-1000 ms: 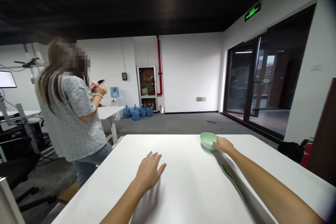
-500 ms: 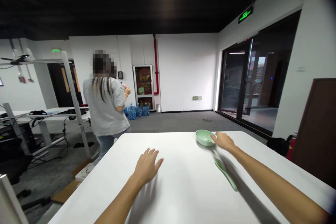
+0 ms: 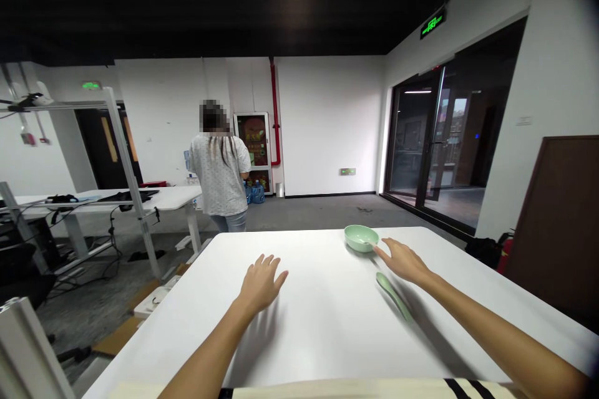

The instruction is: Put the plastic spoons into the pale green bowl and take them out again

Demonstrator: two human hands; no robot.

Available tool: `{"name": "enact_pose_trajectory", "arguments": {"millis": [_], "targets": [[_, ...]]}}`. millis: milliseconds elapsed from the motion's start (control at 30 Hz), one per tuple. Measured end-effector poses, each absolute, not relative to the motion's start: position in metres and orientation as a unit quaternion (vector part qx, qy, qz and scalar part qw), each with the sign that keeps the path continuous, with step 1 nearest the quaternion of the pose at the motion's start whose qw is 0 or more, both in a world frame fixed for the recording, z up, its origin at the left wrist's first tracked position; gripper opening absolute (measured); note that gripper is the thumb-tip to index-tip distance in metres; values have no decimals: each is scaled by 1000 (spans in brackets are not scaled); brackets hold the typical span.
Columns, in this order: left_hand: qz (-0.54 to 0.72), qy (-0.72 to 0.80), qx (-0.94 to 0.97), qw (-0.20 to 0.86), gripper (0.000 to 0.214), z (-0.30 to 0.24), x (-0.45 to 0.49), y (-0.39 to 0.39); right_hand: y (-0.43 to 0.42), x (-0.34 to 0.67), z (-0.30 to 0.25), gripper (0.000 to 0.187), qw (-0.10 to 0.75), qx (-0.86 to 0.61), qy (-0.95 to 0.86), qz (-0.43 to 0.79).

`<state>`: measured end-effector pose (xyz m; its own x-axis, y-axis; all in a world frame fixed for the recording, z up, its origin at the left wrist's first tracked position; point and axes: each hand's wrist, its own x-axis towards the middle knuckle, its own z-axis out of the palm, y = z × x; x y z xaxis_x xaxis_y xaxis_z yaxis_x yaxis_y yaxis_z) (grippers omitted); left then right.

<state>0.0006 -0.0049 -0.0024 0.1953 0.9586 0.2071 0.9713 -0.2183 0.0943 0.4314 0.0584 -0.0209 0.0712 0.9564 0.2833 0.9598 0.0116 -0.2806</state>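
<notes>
A pale green ceramic bowl (image 3: 360,238) sits near the far edge of the white table (image 3: 322,340). My right hand (image 3: 401,261) is just to the right of the bowl, its fingers extended and holding nothing; a small gap seems to separate them from the rim. A matching pale green spoon (image 3: 394,297) lies on the tabletop below that hand, untouched. My left hand (image 3: 260,283) rests palm down near the table's middle, fingers apart and empty.
A co-worker (image 3: 219,174) stands far off with their back turned, near white desks (image 3: 140,198) with cables. Blue water bottles (image 3: 256,193) stand by the back wall. A dark brown panel (image 3: 556,206) and a red fire extinguisher (image 3: 501,255) are beyond the table's right side.
My right hand has drawn back from the bowl's rim. The co-worker has walked away toward the back wall. The view has turned slightly, while the bowl and spoon appear unmoved.
</notes>
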Motion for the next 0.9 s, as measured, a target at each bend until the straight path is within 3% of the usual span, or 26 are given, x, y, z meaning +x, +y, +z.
{"name": "enact_pose_trajectory", "arguments": {"millis": [300, 900], "targets": [[-112, -628, -769, 38, 58, -3, -2, -4, 49, 429, -43, 67, 145, -708, -691, 25], [-107, -634, -765, 27, 58, -2, -2, -5, 53, 434, -62, 68, 137, -695, -706, 10]]}}
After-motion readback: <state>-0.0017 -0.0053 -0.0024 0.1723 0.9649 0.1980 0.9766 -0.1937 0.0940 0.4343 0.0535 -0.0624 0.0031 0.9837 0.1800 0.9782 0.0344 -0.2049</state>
